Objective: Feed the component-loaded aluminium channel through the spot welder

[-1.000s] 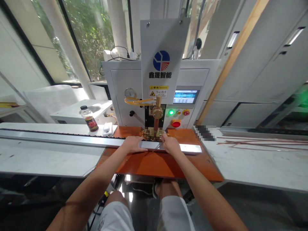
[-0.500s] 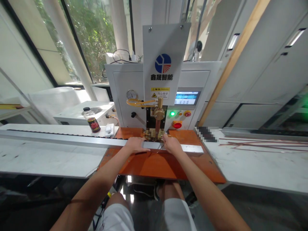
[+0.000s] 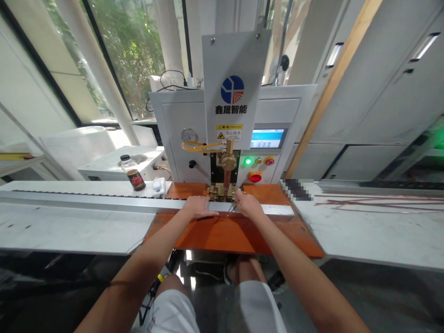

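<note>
A long silver metal bar (image 3: 138,204) lies across the orange work plate (image 3: 222,236), with a row of small dark teeth along its far edge. My left hand (image 3: 197,206) grips this bar left of the machine's copper electrode (image 3: 226,180), thumb along the near side and fingers over the far side. Right of the electrode, my right hand (image 3: 248,205) rests over the bar with its fingers pinched together. A thin dark sliver shows by its fingertips, too small to name. Below the electrode sits a brass fixture (image 3: 218,190), partly hidden by the fingers.
The white machine (image 3: 183,111) stands behind the plate, with a lit screen (image 3: 266,138), a green lamp (image 3: 248,161) and a red knob (image 3: 255,177). A dark-labelled bottle (image 3: 134,175) and a white object (image 3: 159,186) stand left. Several copper-coloured strips (image 3: 347,202) lie right.
Both hands keep nearly the same places on the bar. My view has shifted slightly, and the picture on the machine's screen has changed.
</note>
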`<state>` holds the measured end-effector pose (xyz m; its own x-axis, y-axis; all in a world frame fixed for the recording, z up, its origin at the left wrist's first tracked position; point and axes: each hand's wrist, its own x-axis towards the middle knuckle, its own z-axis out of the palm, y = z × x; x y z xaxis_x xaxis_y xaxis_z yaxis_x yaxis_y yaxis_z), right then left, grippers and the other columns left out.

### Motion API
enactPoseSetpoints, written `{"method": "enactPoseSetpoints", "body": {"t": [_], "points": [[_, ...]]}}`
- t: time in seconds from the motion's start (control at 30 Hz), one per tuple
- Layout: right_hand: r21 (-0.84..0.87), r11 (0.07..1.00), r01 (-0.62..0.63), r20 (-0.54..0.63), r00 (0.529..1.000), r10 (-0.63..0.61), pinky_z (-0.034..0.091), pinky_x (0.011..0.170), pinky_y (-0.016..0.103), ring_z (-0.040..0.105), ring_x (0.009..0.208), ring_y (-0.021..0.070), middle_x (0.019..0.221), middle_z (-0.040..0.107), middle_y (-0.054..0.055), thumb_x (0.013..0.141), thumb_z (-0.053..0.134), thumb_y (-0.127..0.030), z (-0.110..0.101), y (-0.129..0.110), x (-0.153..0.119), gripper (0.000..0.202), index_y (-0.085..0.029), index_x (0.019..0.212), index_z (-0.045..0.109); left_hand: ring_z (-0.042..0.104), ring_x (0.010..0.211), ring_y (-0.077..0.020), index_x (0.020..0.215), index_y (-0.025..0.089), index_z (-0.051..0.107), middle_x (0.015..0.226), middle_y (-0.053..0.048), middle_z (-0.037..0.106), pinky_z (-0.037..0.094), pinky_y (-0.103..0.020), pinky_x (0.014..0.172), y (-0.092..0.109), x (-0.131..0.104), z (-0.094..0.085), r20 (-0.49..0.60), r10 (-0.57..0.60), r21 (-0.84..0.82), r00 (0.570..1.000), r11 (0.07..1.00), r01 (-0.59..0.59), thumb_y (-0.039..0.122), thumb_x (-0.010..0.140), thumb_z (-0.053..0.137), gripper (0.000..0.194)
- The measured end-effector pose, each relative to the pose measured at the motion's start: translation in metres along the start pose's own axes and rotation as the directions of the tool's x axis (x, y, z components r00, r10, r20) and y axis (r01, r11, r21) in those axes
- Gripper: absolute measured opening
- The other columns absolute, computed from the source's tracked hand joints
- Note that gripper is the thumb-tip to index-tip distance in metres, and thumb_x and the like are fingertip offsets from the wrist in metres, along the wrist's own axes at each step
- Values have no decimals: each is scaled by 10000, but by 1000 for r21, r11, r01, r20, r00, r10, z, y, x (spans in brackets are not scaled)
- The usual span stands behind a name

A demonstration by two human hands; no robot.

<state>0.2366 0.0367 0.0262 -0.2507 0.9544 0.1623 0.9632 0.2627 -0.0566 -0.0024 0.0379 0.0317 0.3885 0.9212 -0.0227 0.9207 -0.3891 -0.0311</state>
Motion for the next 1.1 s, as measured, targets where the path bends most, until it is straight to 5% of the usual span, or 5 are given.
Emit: {"method": "enactPoseSetpoints", "body": {"t": [0.67,1.1], "points": [[64,997,-35,31,999,33,363,705,281,654,864,218,946,700,134,1021,228,-343,-3,-5,-2,389,-169,1164,545,641,1018,-349,1091,222,626,1113,-143,688,482,-409,826,-4,-5,-1,-19,6,-22,1000,1000,-7,892,668,410,821],[313,947,-71,-103,989,108,396,716,241,660,915,202,960,740,94,966,405,-406,4,14,12,390,-181,943,723,644,1014,-356,1106,224,624,1106,-147,692,484,-420,826,-7,0,0,-6,-9,-23,1000,1000,8,895,638,444,838]]}}
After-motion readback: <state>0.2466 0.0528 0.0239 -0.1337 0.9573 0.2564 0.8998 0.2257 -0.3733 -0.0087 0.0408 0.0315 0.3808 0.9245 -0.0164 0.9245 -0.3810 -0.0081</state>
